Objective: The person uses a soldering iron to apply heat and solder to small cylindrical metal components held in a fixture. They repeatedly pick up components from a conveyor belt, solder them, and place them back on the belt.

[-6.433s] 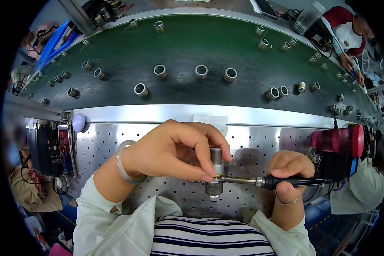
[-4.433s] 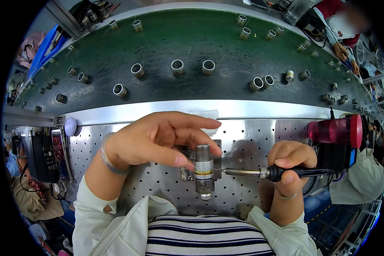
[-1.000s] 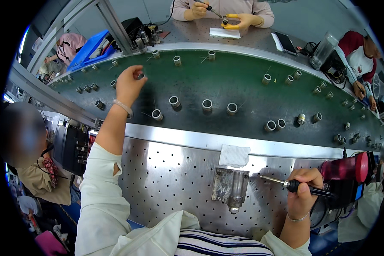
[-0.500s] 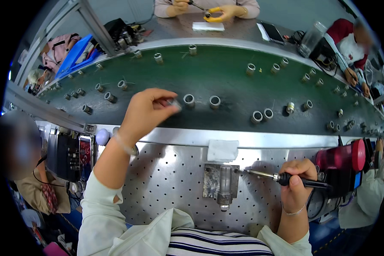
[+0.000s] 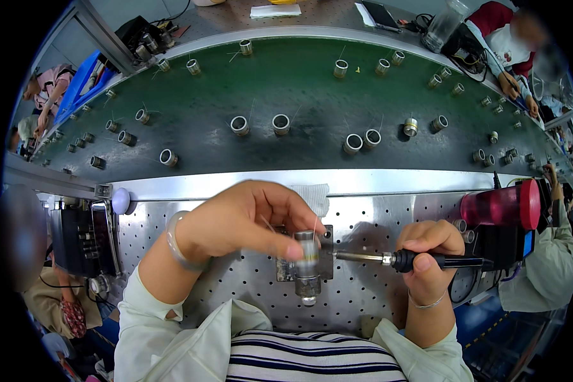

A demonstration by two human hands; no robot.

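My left hand (image 5: 245, 223) is closed with thumb and fingers around a small metal cylinder (image 5: 307, 253) that has a yellowish band and a thin wire rising from it. The cylinder is slightly blurred, directly over a dark metal fixture block (image 5: 327, 258) on the bench; how it sits on the rounded holder (image 5: 308, 288) under it I cannot tell. In my right hand (image 5: 431, 251) a soldering iron (image 5: 420, 260) with a black handle lies nearly level. Its metal tip points left and ends close to the block's right edge, apart from the cylinder.
Beyond the perforated metal bench (image 5: 375, 299) runs a green belt (image 5: 204, 95) bearing several metal cylinders (image 5: 281, 125), many with thin wires. A white cloth (image 5: 313, 197) lies behind the fixture. At right stand a pink jar (image 5: 500, 205) and a black box; co-workers sit on both sides.
My left hand has come from over the belt down to the fixture, bringing the metal cylinder. The iron's tip has shifted slightly left. The whole view has tilted downward.
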